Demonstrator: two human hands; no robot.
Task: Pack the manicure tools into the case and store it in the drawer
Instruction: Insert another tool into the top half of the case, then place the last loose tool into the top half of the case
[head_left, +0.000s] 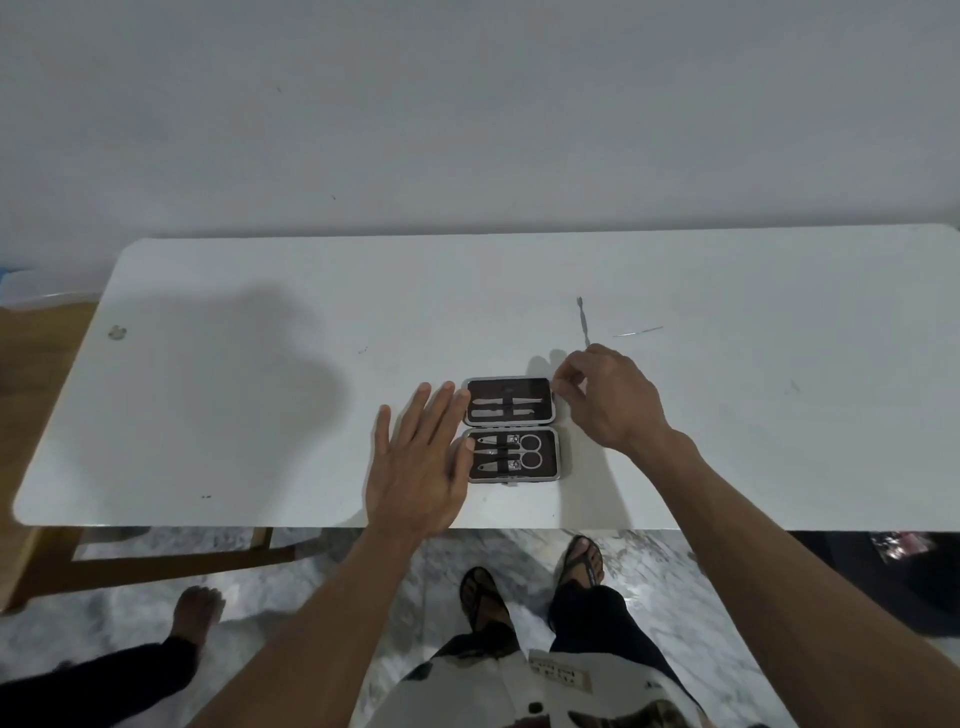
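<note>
A small manicure case (511, 428) lies open flat on the white table (234, 415), dark lining up. Its far half holds two slim tools, its near half scissors and clippers under straps. My left hand (415, 467) rests flat with fingers spread against the case's left edge. My right hand (605, 397) hovers at the case's far right corner, fingers curled and pinched at the rim; nothing visible in it. Beyond it lie a metal cuticle pusher (583, 319) and a thin needle-like tool (638, 331) loose on the table.
The table's near edge runs just below the case. A small round mark (117, 332) sits at the table's far left. Another person's bare foot (197, 613) stands on the marble floor at lower left. A wall backs the table.
</note>
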